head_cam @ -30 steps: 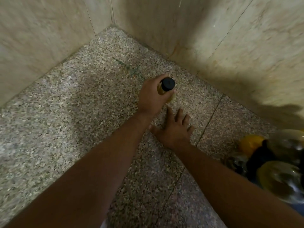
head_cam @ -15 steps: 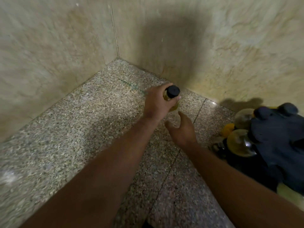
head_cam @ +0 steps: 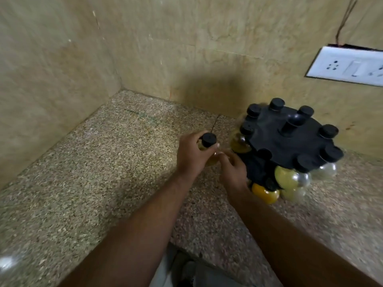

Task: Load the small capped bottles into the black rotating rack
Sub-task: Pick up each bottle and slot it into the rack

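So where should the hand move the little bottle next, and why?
Probably a short move right, toward the black rotating rack. The left hand holds the capped bottle upright just beside it, and the right hand is at the rack's near side. Which slot is free is hard to tell.

Speckled granite counter (head_cam: 93, 183) fills lower left & centre, thin seam (head_cam: 215, 123) toward the back. Beige marble-look wall tiles (head_cam: 186, 48) meet in a corner, upper left. White socket/switch plate (head_cam: 348, 67) at right edge, dark wire (head_cam: 346, 17) above it. Soft shadow on back wall.
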Demonstrator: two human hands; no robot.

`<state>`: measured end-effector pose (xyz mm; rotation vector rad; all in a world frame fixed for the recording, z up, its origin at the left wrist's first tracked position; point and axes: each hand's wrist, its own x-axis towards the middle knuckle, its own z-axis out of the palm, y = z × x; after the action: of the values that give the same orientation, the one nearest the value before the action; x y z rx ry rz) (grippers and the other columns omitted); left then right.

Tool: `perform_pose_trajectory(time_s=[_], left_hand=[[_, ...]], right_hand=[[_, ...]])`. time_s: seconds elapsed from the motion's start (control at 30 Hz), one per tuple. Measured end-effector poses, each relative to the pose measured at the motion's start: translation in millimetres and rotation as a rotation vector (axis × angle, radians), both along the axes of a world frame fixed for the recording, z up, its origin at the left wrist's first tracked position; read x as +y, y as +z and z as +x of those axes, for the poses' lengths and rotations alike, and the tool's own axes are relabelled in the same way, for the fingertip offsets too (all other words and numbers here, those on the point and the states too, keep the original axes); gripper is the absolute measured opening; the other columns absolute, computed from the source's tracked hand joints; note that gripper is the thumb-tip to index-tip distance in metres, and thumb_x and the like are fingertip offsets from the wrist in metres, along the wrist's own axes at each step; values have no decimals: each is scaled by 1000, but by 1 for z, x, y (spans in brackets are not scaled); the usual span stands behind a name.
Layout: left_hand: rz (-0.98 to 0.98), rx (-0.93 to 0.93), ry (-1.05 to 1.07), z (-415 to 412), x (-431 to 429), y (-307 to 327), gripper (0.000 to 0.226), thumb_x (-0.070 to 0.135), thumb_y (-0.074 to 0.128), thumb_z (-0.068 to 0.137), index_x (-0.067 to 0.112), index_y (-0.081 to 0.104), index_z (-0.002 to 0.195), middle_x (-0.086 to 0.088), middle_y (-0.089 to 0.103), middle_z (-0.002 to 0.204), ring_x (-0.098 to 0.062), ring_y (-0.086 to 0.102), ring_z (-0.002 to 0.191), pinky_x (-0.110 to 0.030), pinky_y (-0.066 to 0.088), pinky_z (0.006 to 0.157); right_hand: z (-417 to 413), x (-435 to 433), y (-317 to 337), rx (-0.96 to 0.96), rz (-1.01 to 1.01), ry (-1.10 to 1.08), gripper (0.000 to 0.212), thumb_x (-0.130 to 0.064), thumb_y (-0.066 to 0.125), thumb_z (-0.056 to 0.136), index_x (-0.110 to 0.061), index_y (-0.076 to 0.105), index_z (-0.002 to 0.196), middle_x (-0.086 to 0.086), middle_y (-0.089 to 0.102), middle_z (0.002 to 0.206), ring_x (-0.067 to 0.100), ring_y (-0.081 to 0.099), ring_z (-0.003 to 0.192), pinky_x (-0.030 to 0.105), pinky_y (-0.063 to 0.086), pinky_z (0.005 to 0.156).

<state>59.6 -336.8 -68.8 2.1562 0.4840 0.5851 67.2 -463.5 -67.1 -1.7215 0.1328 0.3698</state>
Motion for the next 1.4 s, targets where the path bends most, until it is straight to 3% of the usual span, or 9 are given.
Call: perform_pose_trajectory(time_s=[0.07,0.2,0.3,0.37,0.47,0.53,0.83,1.13,1.4], left_hand=[[0,-5,-36,-2,-18,-1,59,65,74,71,28,70,117,6,70,108,-14,60,107,-34,55,87],[-7,-37,-102,-9,-56,4,53,52,82,72,19,72,113,4,73,106,-14,64,103,-36,55,87],[-10,-56,-167,-15,-80,7,53,56,79,72,22,70,111,6,71,105,-14,65,101,-40,57,84],[7,-74,-188,-17,-90,9,52,50,82,73,20,70,113,3,71,105,-13,64,100,-39,56,85],[47,-81,-195,-20,-102,15,55,49,82,73,20,68,118,-1,67,111,-17,58,107,-38,54,88],[69,-85,-208,-20,-108,19,57,49,82,73,20,68,120,-2,64,115,-18,55,110,-37,52,91],[83,-77,-305,-11,-147,29,56,52,79,75,22,66,120,4,60,116,-15,50,115,-36,49,97],[180,7,-349,4,-154,36,58,52,79,76,28,64,126,3,53,117,-18,43,114,-39,48,95],[93,18,-299,13,-159,40,56,47,84,72,24,67,121,0,58,113,-21,56,110,-41,53,94]], right_hand=[[-5,-20,1,9,38,-86,54,-52,58,82,-21,66,125,7,69,119,22,66,101,37,56,76],[-9,-57,15,15,189,-244,35,-31,60,93,-13,65,122,3,70,103,18,65,88,26,53,66],[-11,-80,16,30,242,-291,23,-24,58,96,-17,68,116,8,72,107,23,68,96,42,57,81],[-13,-90,19,17,269,-295,18,-22,56,95,-16,72,102,12,72,101,25,66,88,41,54,71],[-12,-104,26,32,301,-359,15,-15,53,97,-12,66,91,9,66,83,16,56,65,28,44,51],[-10,-115,31,44,305,-392,15,-13,51,98,-11,63,88,8,59,77,14,50,60,27,40,47],[3,-160,39,158,331,-439,22,-30,61,95,-11,66,87,3,61,72,14,42,51,29,36,52],[13,-167,58,344,394,-328,17,-27,64,96,-11,65,91,-2,59,58,10,36,43,26,31,48],[19,-165,56,353,372,-325,18,-26,66,95,-15,64,81,-4,57,57,8,35,42,24,31,45]])
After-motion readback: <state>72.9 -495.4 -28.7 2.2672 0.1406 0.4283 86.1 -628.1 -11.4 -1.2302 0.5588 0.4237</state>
